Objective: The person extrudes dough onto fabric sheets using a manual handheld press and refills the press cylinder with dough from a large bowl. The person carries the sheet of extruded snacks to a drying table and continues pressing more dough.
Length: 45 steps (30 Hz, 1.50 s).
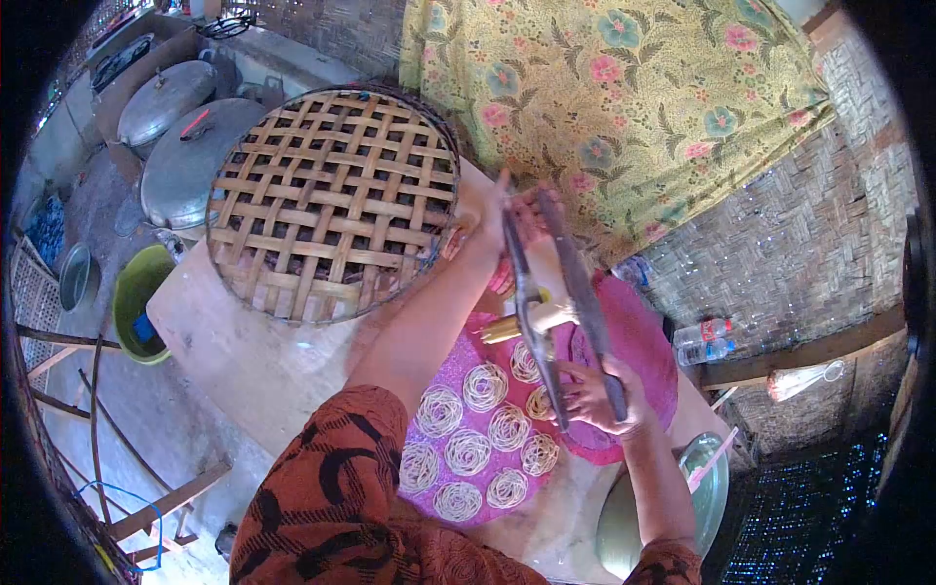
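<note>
Both my hands are on a hand press with two long dark wooden bars (582, 283), held tilted above the table. My left hand (526, 222) is closed around the far ends of the bars. Around their near ends my right hand (597, 395) is wrapped, its fingers reaching across the gap. Between the bars sits a brass-coloured tube (502, 330) next to a pale part (553, 314); I cannot tell whether that is dough. Below, several flat coils of thin pale strands (468, 452) lie on a pink round mat (436, 487).
A round woven bamboo tray (331, 195) lies at the table's (234, 356) far left. Beside my right forearm stands a bowl (619, 522) with a pink-handled utensil (712, 461). Large lidded pots (200, 156) and a green basin (136, 302) are at left; plastic bottles (702, 341) at right.
</note>
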Motion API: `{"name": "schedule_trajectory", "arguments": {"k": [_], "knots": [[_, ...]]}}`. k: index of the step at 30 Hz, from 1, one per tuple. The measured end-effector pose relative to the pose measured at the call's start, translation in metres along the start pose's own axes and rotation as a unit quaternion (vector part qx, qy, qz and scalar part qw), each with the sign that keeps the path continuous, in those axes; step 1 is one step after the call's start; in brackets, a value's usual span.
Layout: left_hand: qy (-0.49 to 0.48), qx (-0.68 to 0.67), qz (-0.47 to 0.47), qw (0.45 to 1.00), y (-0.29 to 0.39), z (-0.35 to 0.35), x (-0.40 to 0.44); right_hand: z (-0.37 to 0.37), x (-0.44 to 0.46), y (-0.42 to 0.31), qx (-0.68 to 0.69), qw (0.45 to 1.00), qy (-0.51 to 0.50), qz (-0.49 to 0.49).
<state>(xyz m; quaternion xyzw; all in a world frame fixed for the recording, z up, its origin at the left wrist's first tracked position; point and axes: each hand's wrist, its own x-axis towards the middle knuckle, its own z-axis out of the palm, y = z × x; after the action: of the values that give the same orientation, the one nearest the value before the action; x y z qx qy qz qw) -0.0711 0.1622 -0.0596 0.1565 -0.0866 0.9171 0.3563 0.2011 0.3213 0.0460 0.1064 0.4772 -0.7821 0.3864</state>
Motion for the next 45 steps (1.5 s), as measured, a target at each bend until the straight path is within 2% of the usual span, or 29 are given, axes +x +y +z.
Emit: {"name": "schedule_trajectory", "arguments": {"k": [1,2,8,9,11,12,16,18,19,21,23,26,28,29,32,35,36,37,39,41,42,43,45], "knots": [[-0.014,-0.025,0.038,0.999,0.002,-0.004,-0.002,0.0,0.006,0.0,0.002,0.999,0.026,0.019],[-0.047,-0.062,0.021,0.997,0.002,-0.008,-0.003,0.005,0.006,-0.002,0.0,0.999,0.049,0.02],[-0.057,-0.062,0.06,0.995,-0.004,0.006,0.007,0.007,-0.012,-0.024,-0.106,0.985,0.134,0.001],[-0.055,-0.063,0.06,0.995,-0.002,0.014,0.007,0.009,-0.012,-0.026,-0.138,0.978,0.157,-0.017],[0.02,-0.011,0.105,0.994,0.005,0.038,0.004,0.009,-0.008,-0.022,-0.178,0.971,0.159,-0.017],[-0.069,0.006,0.062,0.996,0.014,0.031,0.004,0.015,-0.008,-0.02,-0.179,0.97,0.167,-0.014],[-0.058,-0.016,0.041,0.997,0.008,0.038,-0.011,0.029,-0.022,-0.015,-0.146,0.976,0.159,-0.012],[0.02,-0.038,0.065,0.997,-0.005,0.037,-0.012,0.029,-0.032,-0.017,-0.122,0.973,0.195,-0.009],[0.021,-0.039,0.065,0.997,-0.008,0.039,-0.01,0.027,-0.033,-0.02,-0.122,0.973,0.196,-0.007],[0.02,0.011,0.099,0.995,-0.009,0.043,-0.004,0.026,-0.031,-0.028,-0.197,0.96,0.198,0.007],[0.04,0.012,0.108,0.993,-0.002,0.048,-0.002,0.023,-0.02,-0.021,-0.197,0.958,0.209,-0.017],[0.015,0.026,0.088,0.996,0.011,0.054,-0.009,0.016,-0.003,-0.008,-0.155,0.971,0.179,-0.035],[0.082,0.067,0.11,0.988,0.012,0.056,-0.021,0.018,-0.004,-0.001,-0.142,0.975,0.169,-0.031],[0.083,0.069,0.11,0.988,0.009,0.046,-0.023,0.018,-0.004,0.002,-0.13,0.978,0.161,-0.024],[0.052,-0.027,0.063,0.996,-0.003,0.016,-0.031,0.005,-0.011,0.008,-0.128,0.978,0.163,-0.008],[0.068,-0.012,0.05,0.996,-0.014,-0.007,-0.02,-0.012,-0.007,0.029,-0.12,0.971,0.208,-0.005],[0.04,-0.04,0.018,0.998,-0.015,-0.011,-0.013,-0.021,-0.003,0.037,-0.128,0.968,0.217,-0.021],[0.036,-0.041,0.019,0.998,-0.012,-0.005,-0.006,-0.022,0.0,0.039,-0.136,0.964,0.225,-0.038],[-0.023,0.012,-0.061,0.998,-0.003,0.007,0.007,-0.018,-0.001,0.04,-0.185,0.952,0.231,-0.077],[-0.002,0.047,-0.056,0.997,-0.003,0.069,0.0,-0.022,-0.006,0.039,-0.266,0.924,0.23,-0.149],[-0.025,0.087,-0.041,0.995,-0.001,0.092,-0.005,-0.026,-0.014,0.037,-0.301,0.921,0.218,-0.118],[-0.048,0.128,-0.025,0.99,0.001,0.111,-0.011,-0.015,-0.016,0.033,-0.3,0.922,0.214,-0.119],[-0.023,0.153,-0.002,0.988,0.007,0.124,-0.028,0.016,-0.018,0.02,-0.165,0.968,0.173,-0.078]]}}
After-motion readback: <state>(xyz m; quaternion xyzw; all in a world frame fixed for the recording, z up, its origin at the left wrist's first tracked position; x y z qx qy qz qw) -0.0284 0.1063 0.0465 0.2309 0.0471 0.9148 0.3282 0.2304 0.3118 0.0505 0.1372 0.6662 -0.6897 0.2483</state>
